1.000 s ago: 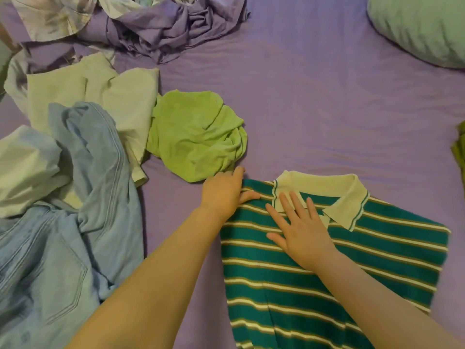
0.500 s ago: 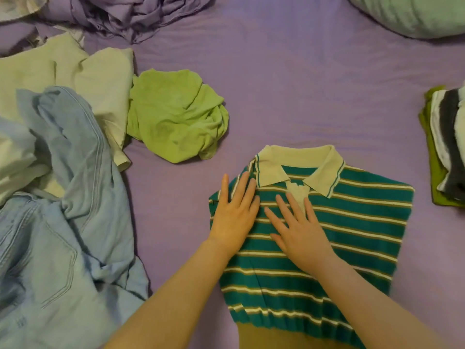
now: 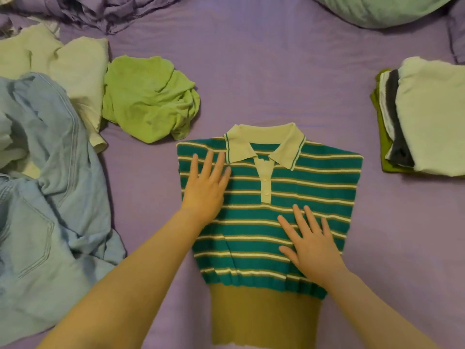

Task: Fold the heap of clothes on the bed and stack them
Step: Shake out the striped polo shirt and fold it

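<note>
Striped polo shirt (image 3: 314, 182) lies flat, front up, mid-bed on the purple sheet (image 3: 264, 79); long axis runs near-far, collar at the far end, tan hem band nearest. Left hand (image 3: 205, 186) palm-down on its left shoulder area, fingers straight and released, pointing far. Right hand (image 3: 310, 245) flat on the lower right part, fingers spread, grasping nothing. Unfolded heap (image 3: 47, 157) lies left, folded stack (image 3: 422, 124) right.

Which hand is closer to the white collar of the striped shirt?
Left. The left hand lies flat with its fingertips just beside the collar; the right hand rests lower on the striped shirt, nearer its hem.
</note>
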A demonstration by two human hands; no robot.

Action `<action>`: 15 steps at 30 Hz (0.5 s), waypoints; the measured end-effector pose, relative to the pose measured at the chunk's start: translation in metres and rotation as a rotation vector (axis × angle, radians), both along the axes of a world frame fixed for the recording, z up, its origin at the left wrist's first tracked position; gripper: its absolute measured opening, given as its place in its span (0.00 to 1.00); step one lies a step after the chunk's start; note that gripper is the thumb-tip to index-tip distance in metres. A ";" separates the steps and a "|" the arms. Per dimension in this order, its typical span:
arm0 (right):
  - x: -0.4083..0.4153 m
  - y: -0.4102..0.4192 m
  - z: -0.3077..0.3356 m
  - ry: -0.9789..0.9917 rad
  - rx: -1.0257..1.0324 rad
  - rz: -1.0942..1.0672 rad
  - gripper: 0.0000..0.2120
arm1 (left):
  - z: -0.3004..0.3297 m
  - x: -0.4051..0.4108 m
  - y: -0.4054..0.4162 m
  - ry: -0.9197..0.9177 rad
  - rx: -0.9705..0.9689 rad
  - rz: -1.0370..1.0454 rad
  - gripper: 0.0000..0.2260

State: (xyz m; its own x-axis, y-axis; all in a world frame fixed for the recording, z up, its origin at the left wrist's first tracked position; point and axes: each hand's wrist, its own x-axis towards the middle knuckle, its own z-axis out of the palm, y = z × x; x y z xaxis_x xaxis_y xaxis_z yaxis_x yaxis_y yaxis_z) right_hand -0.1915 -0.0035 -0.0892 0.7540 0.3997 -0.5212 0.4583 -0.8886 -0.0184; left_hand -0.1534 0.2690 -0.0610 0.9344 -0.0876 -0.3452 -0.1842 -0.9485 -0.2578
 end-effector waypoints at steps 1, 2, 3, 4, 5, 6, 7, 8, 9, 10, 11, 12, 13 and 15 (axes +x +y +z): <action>-0.004 0.000 -0.001 0.008 0.011 0.014 0.31 | -0.003 -0.007 -0.006 0.046 -0.057 0.047 0.29; -0.007 -0.003 -0.003 0.012 0.025 0.020 0.32 | -0.006 -0.012 -0.006 0.084 -0.107 0.131 0.31; -0.010 -0.008 -0.005 0.007 0.039 0.021 0.33 | -0.008 -0.015 -0.001 0.107 -0.151 0.231 0.34; -0.013 -0.014 -0.007 -0.002 0.046 0.016 0.34 | -0.011 -0.015 0.008 0.125 -0.179 0.322 0.37; -0.014 -0.022 -0.009 -0.019 0.052 0.017 0.35 | -0.013 -0.015 0.019 0.146 -0.185 0.385 0.39; -0.014 -0.030 -0.012 -0.041 0.057 0.030 0.35 | -0.015 -0.014 0.030 0.169 -0.172 0.416 0.40; -0.013 -0.037 -0.015 -0.054 0.054 0.046 0.36 | -0.015 -0.013 0.040 0.190 -0.148 0.422 0.40; -0.013 -0.041 -0.016 -0.055 0.045 0.055 0.36 | -0.014 -0.013 0.045 0.198 -0.124 0.409 0.39; -0.014 -0.043 -0.016 -0.053 0.033 0.055 0.37 | -0.015 -0.015 0.044 0.192 -0.105 0.381 0.39; -0.016 -0.044 -0.017 -0.057 0.030 0.051 0.37 | -0.014 -0.020 0.037 0.178 -0.100 0.339 0.38; -0.019 -0.042 -0.016 -0.050 0.027 0.038 0.38 | -0.013 -0.029 0.024 0.167 -0.114 0.285 0.37; -0.023 -0.038 -0.014 -0.051 0.030 0.030 0.38 | -0.013 -0.041 0.008 0.162 -0.147 0.229 0.37; -0.029 -0.034 -0.010 -0.053 0.038 0.028 0.38 | -0.013 -0.056 -0.012 0.162 -0.186 0.179 0.36; -0.045 -0.026 -0.007 -0.071 0.090 0.032 0.39 | -0.013 -0.091 -0.052 0.176 -0.265 0.132 0.36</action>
